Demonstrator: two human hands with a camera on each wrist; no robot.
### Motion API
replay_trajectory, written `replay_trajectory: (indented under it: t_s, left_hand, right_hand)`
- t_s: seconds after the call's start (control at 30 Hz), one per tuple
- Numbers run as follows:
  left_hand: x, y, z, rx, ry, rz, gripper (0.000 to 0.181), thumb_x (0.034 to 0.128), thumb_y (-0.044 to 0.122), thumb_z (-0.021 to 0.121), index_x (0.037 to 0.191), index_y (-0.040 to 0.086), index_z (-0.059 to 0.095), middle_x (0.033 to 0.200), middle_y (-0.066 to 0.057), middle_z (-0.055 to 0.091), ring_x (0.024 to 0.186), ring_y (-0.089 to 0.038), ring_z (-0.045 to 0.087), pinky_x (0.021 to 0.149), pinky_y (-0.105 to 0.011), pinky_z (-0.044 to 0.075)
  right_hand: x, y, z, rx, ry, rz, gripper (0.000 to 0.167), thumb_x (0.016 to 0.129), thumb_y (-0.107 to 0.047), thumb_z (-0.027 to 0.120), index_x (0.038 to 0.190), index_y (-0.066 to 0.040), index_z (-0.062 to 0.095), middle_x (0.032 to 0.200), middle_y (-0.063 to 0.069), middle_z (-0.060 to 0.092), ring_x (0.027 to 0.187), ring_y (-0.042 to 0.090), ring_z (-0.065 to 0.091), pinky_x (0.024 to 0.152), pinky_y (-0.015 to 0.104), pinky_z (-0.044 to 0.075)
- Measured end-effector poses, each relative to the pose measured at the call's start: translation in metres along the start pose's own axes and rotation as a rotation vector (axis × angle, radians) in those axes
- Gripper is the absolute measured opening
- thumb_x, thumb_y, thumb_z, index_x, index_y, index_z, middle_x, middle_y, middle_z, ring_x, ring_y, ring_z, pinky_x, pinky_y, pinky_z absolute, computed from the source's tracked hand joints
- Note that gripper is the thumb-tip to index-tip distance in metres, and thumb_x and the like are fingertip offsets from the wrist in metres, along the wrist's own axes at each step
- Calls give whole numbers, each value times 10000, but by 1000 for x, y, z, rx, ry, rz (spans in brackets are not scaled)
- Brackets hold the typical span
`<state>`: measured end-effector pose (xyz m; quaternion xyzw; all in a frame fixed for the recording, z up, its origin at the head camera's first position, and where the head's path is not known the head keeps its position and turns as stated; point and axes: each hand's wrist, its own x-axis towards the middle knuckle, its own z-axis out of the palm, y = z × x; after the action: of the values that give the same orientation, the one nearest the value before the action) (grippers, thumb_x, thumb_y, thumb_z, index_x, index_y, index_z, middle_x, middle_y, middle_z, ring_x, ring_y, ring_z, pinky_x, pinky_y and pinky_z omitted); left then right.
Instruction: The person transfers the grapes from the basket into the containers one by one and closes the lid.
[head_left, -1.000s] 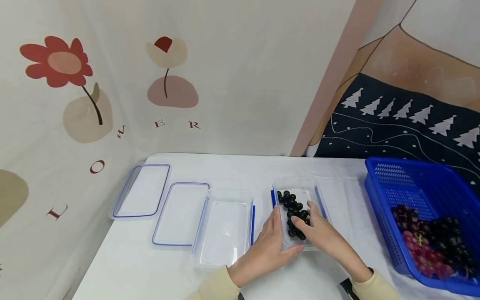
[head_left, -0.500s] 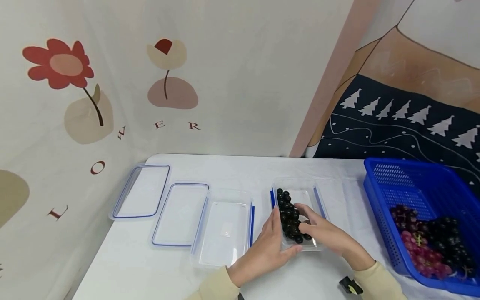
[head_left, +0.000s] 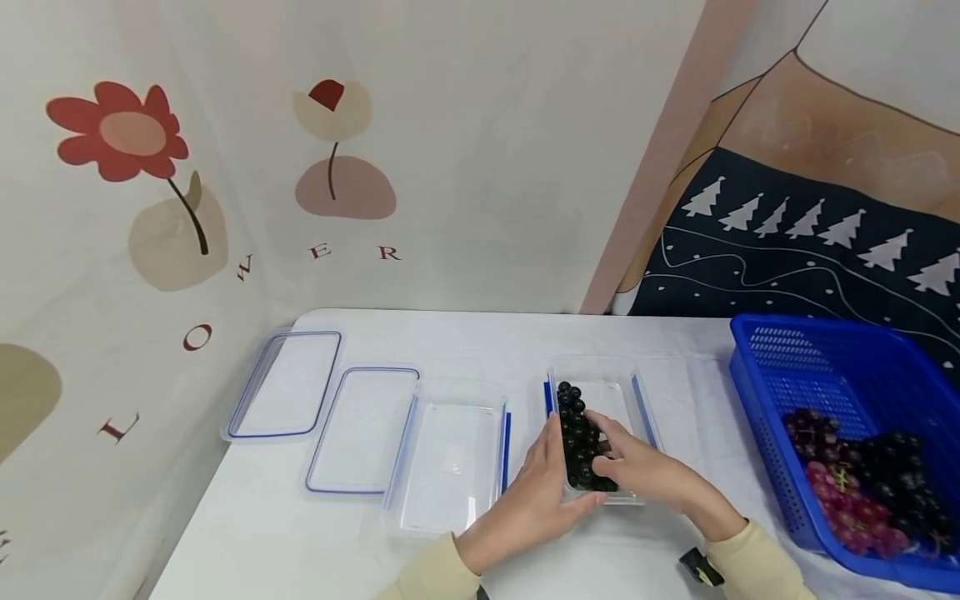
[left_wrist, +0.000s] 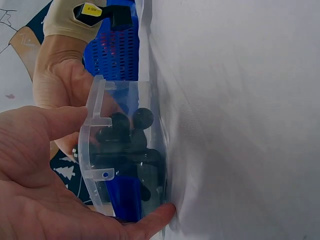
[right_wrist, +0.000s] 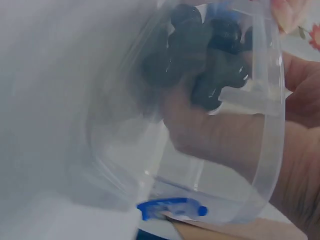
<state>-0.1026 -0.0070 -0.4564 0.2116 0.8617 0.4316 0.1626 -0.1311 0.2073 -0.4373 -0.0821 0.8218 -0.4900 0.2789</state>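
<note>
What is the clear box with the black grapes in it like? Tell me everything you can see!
The clear box is a rectangle and looks like see-through plastic, with blue flaps on its two long sides. It stands upright on the white table, with no lid on. Black grapes lie inside along its left side. The left hand touches its left side and near end, while the right hand reaches inside, fingers on the grapes.
</note>
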Motion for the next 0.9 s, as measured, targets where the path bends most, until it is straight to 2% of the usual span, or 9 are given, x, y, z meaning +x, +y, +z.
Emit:
replay_trajectory:
  t_s: [0.13,0.3,0.43,0.53,0.6,0.77,0.9]
  left_hand:
    - [0,0,0,-11,-1,-21,1150,1048,486,732,1721,-23,-50,1783,-287,14,1635,-429,129,1258,-611,273]
    - [1,-1,-1,-20,8,-16,1163,1040,477,746,1719,-25,-54,1779,-296,23,1634,-431,134,1246,-615,299]
    - [2,-1,0,-21,8,-1,1176,1035,488,747,1716,-35,-56,1774,-309,26,1627,-450,145,1229,-630,319]
    - [2,0,-2,-23,8,-8,1193,1026,504,753,1719,-25,-61,1777,-302,17,1627,-460,140,1222,-649,321]
    - [2,1,-4,-22,11,-19,1208,1017,515,760,1721,-15,-67,1781,-293,11,1627,-463,137,1212,-664,327]
    - [2,2,-8,-18,20,-29,1221,1006,541,763,1731,15,-67,1790,-266,15,1632,-457,130,1209,-678,324]
    - [3,4,-5,-1,17,-40,1233,988,560,779,1739,28,-42,1793,-253,52,1631,-453,147,1213,-675,326]
  right_hand:
    - [2,0,-3,111,-45,15,922,1028,-146,630,1729,20,54,1677,382,267,1493,537,366,1139,682,423]
    - [4,-1,-2,114,-43,30,938,1023,-184,644,1735,-9,58,1672,327,315,1477,475,414,1140,664,426]
    - [1,-4,-1,85,-9,24,947,1020,-199,634,1736,-15,42,1732,309,205,1493,509,388,1130,703,419]
    - [-1,-7,-2,76,13,-9,930,1050,-205,615,1731,-10,12,1772,291,68,1535,565,294,1142,728,396]
    - [-1,-8,-2,68,28,-24,911,1076,-212,601,1728,-5,0,1772,296,35,1552,591,233,1148,743,379]
    - [-2,-7,3,31,101,-43,880,1095,-231,599,1723,13,32,1767,317,32,1572,598,177,1187,739,330]
    - [-6,1,9,3,231,-134,792,1127,-234,588,1711,29,122,1755,326,102,1558,585,247,1189,689,366]
